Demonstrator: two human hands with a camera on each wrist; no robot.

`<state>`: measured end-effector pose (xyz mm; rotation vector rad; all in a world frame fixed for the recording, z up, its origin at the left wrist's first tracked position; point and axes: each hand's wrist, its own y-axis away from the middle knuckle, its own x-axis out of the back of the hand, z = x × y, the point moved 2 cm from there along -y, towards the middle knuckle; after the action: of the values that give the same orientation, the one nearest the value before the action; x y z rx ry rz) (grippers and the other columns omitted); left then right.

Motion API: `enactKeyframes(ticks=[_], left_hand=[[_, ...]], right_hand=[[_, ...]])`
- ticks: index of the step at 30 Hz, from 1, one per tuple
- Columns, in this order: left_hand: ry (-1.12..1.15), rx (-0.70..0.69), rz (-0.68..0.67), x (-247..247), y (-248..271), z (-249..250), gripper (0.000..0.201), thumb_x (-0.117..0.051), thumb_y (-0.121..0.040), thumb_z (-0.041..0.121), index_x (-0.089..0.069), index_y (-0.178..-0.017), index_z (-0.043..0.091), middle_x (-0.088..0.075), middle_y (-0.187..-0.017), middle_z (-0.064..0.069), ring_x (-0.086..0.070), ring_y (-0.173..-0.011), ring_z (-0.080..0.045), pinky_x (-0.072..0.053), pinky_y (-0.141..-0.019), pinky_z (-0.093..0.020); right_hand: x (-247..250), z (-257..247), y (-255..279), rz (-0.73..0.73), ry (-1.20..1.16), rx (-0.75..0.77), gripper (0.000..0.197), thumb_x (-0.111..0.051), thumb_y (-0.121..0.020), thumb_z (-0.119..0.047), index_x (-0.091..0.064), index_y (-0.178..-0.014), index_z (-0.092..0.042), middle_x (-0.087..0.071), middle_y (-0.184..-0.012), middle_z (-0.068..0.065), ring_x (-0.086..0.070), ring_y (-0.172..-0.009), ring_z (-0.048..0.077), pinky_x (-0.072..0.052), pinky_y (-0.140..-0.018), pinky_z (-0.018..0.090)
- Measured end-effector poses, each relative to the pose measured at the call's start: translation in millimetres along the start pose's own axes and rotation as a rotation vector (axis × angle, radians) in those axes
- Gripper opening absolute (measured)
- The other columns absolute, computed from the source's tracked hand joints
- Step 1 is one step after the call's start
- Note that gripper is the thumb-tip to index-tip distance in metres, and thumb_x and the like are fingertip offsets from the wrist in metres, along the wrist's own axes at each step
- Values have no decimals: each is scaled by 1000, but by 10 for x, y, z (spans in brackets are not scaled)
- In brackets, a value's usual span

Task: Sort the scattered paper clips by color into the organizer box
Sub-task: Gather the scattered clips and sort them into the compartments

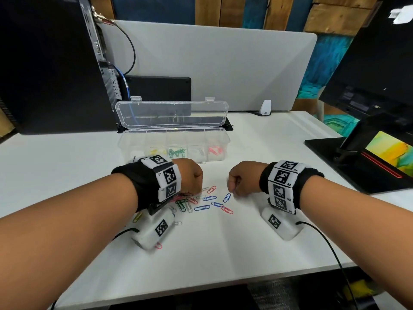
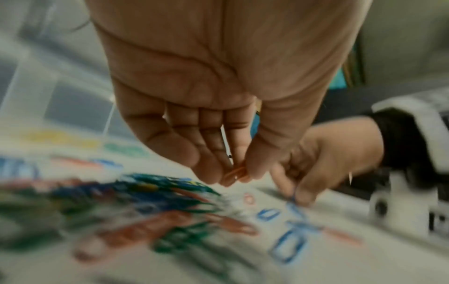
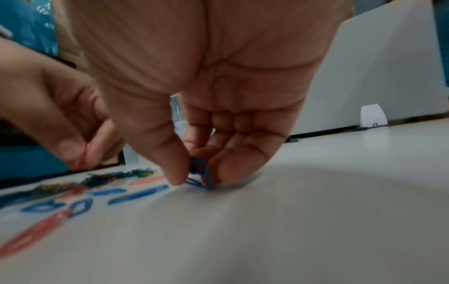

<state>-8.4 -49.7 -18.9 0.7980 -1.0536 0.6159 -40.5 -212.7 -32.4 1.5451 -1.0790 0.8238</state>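
Note:
Scattered paper clips (image 1: 206,201) in blue, pink, green and white lie on the white desk between my hands. My left hand (image 1: 193,177) hovers over the pile's left side and pinches a pink clip (image 2: 234,173) between thumb and fingertips. My right hand (image 1: 240,180) is down at the desk on the right and pinches blue clips (image 3: 203,173) against the surface. Behind the hands stands the clear organizer box (image 1: 220,135), lid open, with yellow, green, white and pink clips in separate compartments.
A black computer tower (image 1: 51,63) with cables stands at the back left. A monitor base (image 1: 362,162) sits on the right. A grey divider panel (image 1: 223,63) rises behind the box. The desk's front edge (image 1: 201,287) is near my forearms.

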Motion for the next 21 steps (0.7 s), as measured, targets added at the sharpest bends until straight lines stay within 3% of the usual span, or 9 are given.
enactKeyframes(ticks=[3,6,8,10,13,16,19,21], left_hand=[[-174,-54,-9,-25,-11,11,7,-58,-84,17,-60,-85,23,-49,-69,13,-51,-82,-12,-36,-56,-14],[-216,-61,-67,-64,-39,42,17,-65,-82,21,-64,-99,23,-48,-75,12,-47,-82,-10,-36,-57,-16],[-185,-83,-83,-99,-68,75,17,-68,-79,24,-64,-96,25,-52,-82,10,-49,-80,-11,-39,-62,-20],[-185,-105,-114,-143,-82,114,15,-71,-77,27,-61,-88,26,-56,-83,8,-51,-78,-12,-38,-59,-19],[-212,-92,-169,-189,-128,139,13,-71,-78,27,-61,-86,24,-64,-88,3,-53,-78,-12,-36,-56,-16],[-196,-69,-223,-202,-162,131,13,-71,-80,25,-68,-91,20,-64,-88,2,-54,-78,-12,-37,-57,-15],[-186,-61,-239,-216,-184,110,10,-70,-81,24,-68,-89,19,-61,-82,3,-53,-74,-11,-37,-57,-15],[-184,-63,-233,-219,-182,112,6,-70,-80,23,-63,-80,22,-59,-71,6,-52,-64,-8,-38,-56,-16]], right_hand=[[25,-5,-27,-15,-120,9,13,-58,-82,-6,-65,-79,-17,-63,-72,-1,-51,-55,5,-44,-56,15],[18,-5,-72,-39,-177,19,17,-60,-81,-7,-61,-71,-21,-67,-82,5,-54,-58,9,-45,-54,16],[12,-2,-100,-54,-237,12,15,-60,-82,-5,-61,-74,-18,-67,-83,7,-56,-58,11,-49,-56,18],[6,4,-124,-89,-352,-16,15,-57,-84,0,-60,-76,-13,-65,-78,10,-58,-59,13,-53,-61,22],[-7,11,-146,-146,-463,-69,23,-45,-87,7,-58,-74,-8,-60,-70,11,-59,-60,18,-54,-58,23],[1,-4,-155,-183,-413,-74,29,-39,-87,7,-58,-72,-9,-56,-67,7,-54,-57,15,-49,-55,22],[24,-29,-118,-193,-224,-18,17,-52,-88,-5,-59,-78,-17,-54,-65,-2,-48,-51,6,-42,-51,16],[19,-50,-94,-192,-100,29,9,-60,-85,-12,-59,-86,-21,-51,-67,-9,-46,-57,5,-38,-56,16]])
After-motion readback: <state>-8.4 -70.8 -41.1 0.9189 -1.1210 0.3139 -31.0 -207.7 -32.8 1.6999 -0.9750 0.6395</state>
